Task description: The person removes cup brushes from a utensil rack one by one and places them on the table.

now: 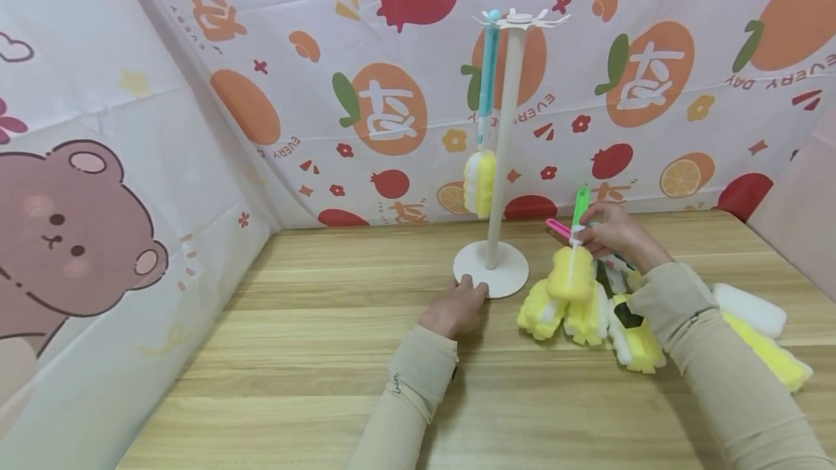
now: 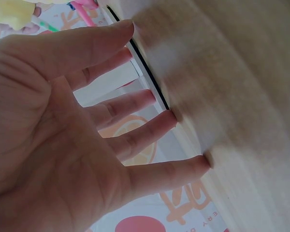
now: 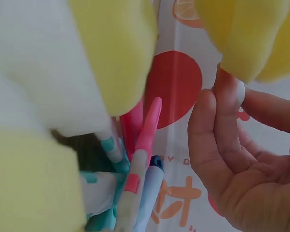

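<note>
In the head view my right hand (image 1: 617,232) pinches a sponge bottle brush (image 1: 570,278) by its handle, just under the green grip; the yellow head hangs downward over other brushes. My left hand (image 1: 457,307) touches the front rim of the white round base (image 1: 480,270) of a stand, fingers fairly straight and spread in the left wrist view. On the stand's hooked top (image 1: 522,20) hangs a blue-handled sponge brush (image 1: 487,85), its head beside the pole. The right wrist view shows thumb and fingers meeting below a yellow sponge (image 3: 251,34).
Several yellow-and-white sponge brushes (image 1: 636,339) lie piled on the wooden table (image 1: 294,339) right of the stand, with pink, white and teal handles (image 3: 135,183). More sponge heads (image 1: 751,310) lie beyond my right forearm. A fruit-printed cloth (image 1: 313,158) closes off the back.
</note>
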Available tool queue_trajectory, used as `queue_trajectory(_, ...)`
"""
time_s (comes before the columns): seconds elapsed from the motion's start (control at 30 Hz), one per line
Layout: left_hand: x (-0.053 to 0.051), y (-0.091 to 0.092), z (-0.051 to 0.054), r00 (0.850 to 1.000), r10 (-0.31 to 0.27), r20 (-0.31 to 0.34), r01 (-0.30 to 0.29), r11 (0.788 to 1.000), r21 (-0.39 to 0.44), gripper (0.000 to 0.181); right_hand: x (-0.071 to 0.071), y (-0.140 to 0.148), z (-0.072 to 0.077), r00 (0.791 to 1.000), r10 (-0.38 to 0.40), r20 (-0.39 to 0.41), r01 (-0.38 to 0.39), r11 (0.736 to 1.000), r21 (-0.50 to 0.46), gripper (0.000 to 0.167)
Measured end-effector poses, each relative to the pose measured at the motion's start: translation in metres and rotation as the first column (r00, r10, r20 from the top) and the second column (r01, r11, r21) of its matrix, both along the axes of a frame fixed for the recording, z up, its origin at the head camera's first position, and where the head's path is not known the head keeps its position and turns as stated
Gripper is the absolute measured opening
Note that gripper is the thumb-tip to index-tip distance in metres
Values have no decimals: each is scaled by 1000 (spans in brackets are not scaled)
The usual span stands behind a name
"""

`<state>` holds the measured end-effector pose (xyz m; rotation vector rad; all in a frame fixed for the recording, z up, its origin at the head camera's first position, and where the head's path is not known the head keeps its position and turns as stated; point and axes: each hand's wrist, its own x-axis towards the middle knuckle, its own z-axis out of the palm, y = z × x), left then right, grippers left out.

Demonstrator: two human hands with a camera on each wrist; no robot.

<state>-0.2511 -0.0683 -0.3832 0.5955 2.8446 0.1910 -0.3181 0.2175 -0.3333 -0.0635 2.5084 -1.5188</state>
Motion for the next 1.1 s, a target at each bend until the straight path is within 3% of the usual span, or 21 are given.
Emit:
queue_trajectory(0.1, 0, 0, 0, 1000, -1, -2, 1, 1000, -1, 17, 1, 1, -2, 1000, 24, 17, -25, 1000, 9, 24)
queue_trajectory(0.33, 0, 0, 0, 1000, -2, -6, 2, 1000, -1, 17, 2, 2, -7, 998, 59, 22, -58, 998, -16, 34)
queue_trajectory(0.57, 0, 0, -1, 1000, 1, -3, -1, 1000, -3, 18, 1, 1, -8, 993, 103, 57, -101, 994, -28, 27)
queue_trajectory(0.77, 0, 0, 1, 1000, 10, -1, -10, 1000, -3, 18, 2, -1, -8, 987, 125, 106, -127, 992, 7, 29)
queue_trajectory(1.1, 0, 0, 1, 1000, 11, 12, -11, 1000, 2, 18, 4, -1, -7, 982, 165, 91, -175, 977, 118, 25)
